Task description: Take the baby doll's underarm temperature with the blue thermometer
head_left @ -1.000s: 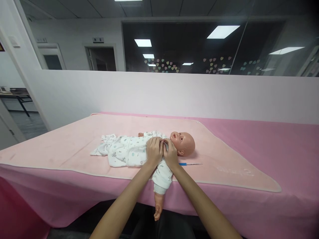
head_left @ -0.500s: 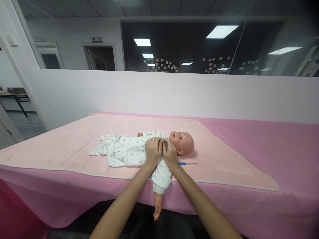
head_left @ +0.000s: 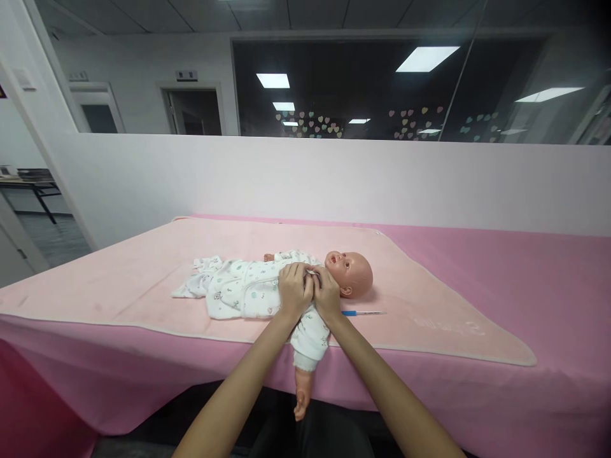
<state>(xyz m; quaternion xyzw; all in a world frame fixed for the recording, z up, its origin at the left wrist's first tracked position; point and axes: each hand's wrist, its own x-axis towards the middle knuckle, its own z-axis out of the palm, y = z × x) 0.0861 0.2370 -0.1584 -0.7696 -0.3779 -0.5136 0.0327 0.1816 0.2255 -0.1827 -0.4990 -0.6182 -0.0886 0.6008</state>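
A baby doll point(head_left: 351, 272) in a white printed romper point(head_left: 238, 289) lies on its back on a pale pink blanket point(head_left: 119, 280), head to the right. One doll arm hangs over the table's front edge. My left hand point(head_left: 293, 289) and my right hand point(head_left: 327, 294) meet at the doll's upper chest, just below the chin. Both have fingers curled and pinching the romper's fabric at the collar. A thin thermometer with a blue end point(head_left: 361, 312) lies on the blanket just right of my right hand.
The table is covered by a deeper pink cloth point(head_left: 548, 280) and backed by a low white partition wall point(head_left: 334, 178) with dark glass above. An open doorway and a desk show at far left.
My hands stay at the doll's collar; the fingers shift only slightly. The doll and thermometer have not moved.
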